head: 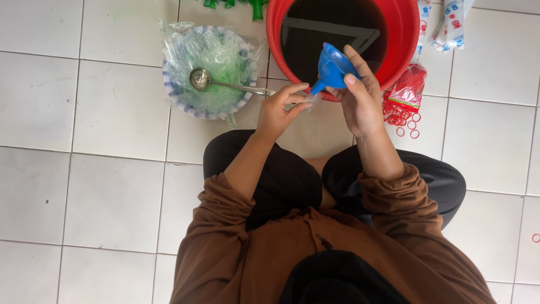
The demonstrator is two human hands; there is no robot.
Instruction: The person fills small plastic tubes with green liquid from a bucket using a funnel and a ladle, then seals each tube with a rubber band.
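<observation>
the right hand (360, 101) has its grip closed around a blue funnel (333, 67), held tilted just over the near rim of a red bucket (402, 34) of dark liquid. the left hand (278, 110) pinches a small clear plastic bag (310, 102) at the funnel's spout. a bowl (185, 101) with a ladle (208, 81) sits to the left on the tiled floor (84, 169), red rubber bands (405, 118) to the right.

The floor (84, 186) is laid with large white square tiles and thin grey grout lines, lit evenly by soft daylight with only faint shadows. The tiles look slightly glossy and a little scuffed. No walls, windows or furniture show; the floor fills the whole view. A dark reflection of a window frame (332, 28) shows on a liquid surface beyond the hands.
</observation>
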